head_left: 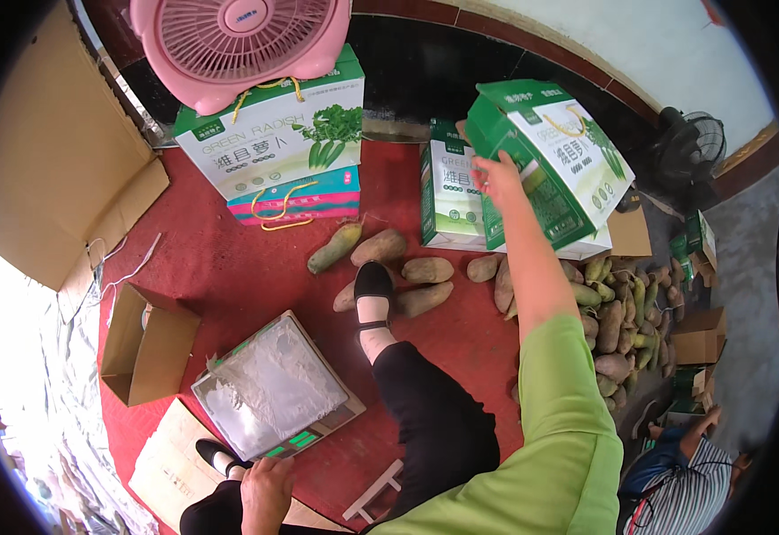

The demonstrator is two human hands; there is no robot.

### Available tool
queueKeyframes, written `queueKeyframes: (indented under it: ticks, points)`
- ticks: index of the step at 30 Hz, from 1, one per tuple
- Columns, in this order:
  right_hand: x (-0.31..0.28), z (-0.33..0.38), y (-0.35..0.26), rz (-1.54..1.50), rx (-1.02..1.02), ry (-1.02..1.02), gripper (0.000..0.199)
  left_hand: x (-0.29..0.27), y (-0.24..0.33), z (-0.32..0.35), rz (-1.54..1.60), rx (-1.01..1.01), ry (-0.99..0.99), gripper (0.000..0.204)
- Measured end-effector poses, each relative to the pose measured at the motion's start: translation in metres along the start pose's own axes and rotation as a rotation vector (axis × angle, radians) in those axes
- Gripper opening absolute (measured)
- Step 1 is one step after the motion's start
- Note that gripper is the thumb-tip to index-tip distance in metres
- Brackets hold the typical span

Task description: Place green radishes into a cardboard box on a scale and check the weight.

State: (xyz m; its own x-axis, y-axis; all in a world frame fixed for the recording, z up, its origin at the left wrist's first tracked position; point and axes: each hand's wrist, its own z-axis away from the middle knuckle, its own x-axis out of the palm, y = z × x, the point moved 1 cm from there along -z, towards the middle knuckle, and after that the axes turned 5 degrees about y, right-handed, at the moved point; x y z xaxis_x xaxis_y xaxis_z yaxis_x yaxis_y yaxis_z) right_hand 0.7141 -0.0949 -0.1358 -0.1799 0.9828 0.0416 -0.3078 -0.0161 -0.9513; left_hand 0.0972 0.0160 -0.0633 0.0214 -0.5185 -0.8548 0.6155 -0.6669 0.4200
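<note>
My right hand reaches far forward, its thumb and fingers at the left edge of a tilted green and white gift carton. That carton has a yellow cord handle and leans over another green and white carton standing behind it. Close to my left leg, my left hand rests loosely with nothing visible in it, fingers partly hidden. Just beyond it stands a scale with a worn, plastic-covered top and a lit green display. Several long radishes lie around my foot on the red mat.
A pink box fan sits on a large carton, above a blue and pink box. Many radishes are heaped at right. An open brown box stands left. Another person is low right; a black fan stands far right.
</note>
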Motion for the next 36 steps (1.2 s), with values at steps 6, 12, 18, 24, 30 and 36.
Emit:
queueKeyframes:
  ticks: [6, 12, 18, 24, 30, 36]
  points:
    - [-0.064, 0.093, 0.008, -0.136, -0.067, 0.133, 0.049, 0.000, -0.008, 0.023, -0.022, 0.016, 0.015, 0.026]
    - [-0.127, 0.175, -0.050, -0.233, -0.253, 0.263, 0.020, -0.010, -0.003, 0.042, -0.025, 0.001, 0.031, 0.026]
    - [-0.137, 0.261, -0.136, -0.230, -0.358, 0.239, 0.014, -0.019, -0.006, 0.061, 0.027, 0.017, 0.117, 0.021]
    - [-0.096, 0.338, -0.171, -0.165, -0.369, 0.045, 0.015, -0.031, -0.016, 0.081, 0.092, 0.019, 0.283, 0.030]
    - [-0.039, 0.376, -0.157, -0.119, -0.323, -0.250, 0.014, -0.048, -0.021, 0.097, 0.161, 0.030, 0.595, 0.064]
    - [0.033, 0.413, -0.123, -0.103, -0.133, -0.690, 0.018, -0.065, -0.017, 0.111, 0.042, 0.022, 0.780, 0.082]
